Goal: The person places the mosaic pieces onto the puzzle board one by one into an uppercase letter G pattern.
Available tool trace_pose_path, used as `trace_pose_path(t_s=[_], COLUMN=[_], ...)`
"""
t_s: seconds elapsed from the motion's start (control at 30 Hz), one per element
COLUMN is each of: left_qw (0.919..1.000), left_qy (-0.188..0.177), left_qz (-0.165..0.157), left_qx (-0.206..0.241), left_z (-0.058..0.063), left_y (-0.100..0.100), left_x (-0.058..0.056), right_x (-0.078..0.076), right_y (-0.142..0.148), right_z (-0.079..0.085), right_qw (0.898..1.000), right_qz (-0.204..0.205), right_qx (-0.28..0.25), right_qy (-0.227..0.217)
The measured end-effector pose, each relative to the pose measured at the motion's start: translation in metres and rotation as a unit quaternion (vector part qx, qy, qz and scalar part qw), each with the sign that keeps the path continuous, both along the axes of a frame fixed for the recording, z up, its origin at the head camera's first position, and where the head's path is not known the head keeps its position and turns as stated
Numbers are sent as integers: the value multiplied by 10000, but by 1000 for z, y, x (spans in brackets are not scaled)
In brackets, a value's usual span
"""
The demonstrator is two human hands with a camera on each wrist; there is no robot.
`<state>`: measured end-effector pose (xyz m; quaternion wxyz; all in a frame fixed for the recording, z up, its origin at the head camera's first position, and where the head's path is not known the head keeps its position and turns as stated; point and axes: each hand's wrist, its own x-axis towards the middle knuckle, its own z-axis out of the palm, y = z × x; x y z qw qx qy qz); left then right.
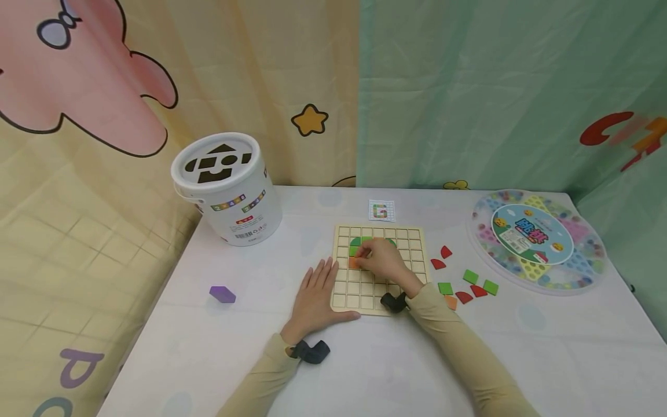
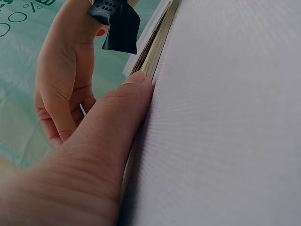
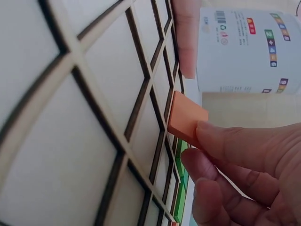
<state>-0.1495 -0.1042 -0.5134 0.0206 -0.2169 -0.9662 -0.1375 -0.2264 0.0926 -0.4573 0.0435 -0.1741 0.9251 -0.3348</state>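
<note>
My right hand (image 1: 385, 262) pinches a square orange tile (image 3: 186, 117) between thumb and fingers, over the left part of a wooden grid board (image 1: 346, 289). In the right wrist view the tile is tilted, one edge at the grid. Green tiles (image 3: 180, 202) lie in cells beside it; the right hand partly hides the filled cells in the head view. My left hand (image 1: 315, 301) rests with straight fingers along the board's left side, and its thumb (image 2: 115, 110) touches the near edge. A small card (image 1: 382, 211) with a coloured pattern lies beyond the board.
Right of the board lie loose red quarter-round pieces (image 1: 464, 297), green squares (image 1: 471, 276) and an orange piece (image 1: 450, 302). A round, colourful box (image 1: 583, 255) sits back right. A white bucket (image 1: 245, 208) stands back left, with a purple block (image 1: 223, 294) nearer.
</note>
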Motion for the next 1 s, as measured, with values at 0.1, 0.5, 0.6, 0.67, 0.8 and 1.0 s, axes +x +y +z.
trace_pose_path(t_s=[0.1, 0.5, 0.6, 0.67, 0.8, 1.0], left_qw=[10000, 10000, 10000, 10000, 9999, 9999], left_qy=[-34, 13, 55, 85, 86, 112], left_qz=[21, 8, -15, -31, -32, -41], left_qx=[-25, 3, -7, -21, -41, -40], left_z=[0, -1, -2, -2, -1, -1], left_y=[0, 0, 0, 0, 0, 0], left_x=[0, 0, 0, 0, 0, 0], right_x=[-1, -3, -3, -2, -1, 1], right_y=[-1, -7, -8, -9, -9, -7], right_z=[0, -1, -1, -1, 0, 2], right_qw=[9998, 9954, 9946, 9943, 9942, 9941], right_qz=[-46, -241, -250, -249, -223, -106], right_qx=[197, 881, 960, 983, 979, 951], right_qy=[56, 273, 314, 343, 383, 504])
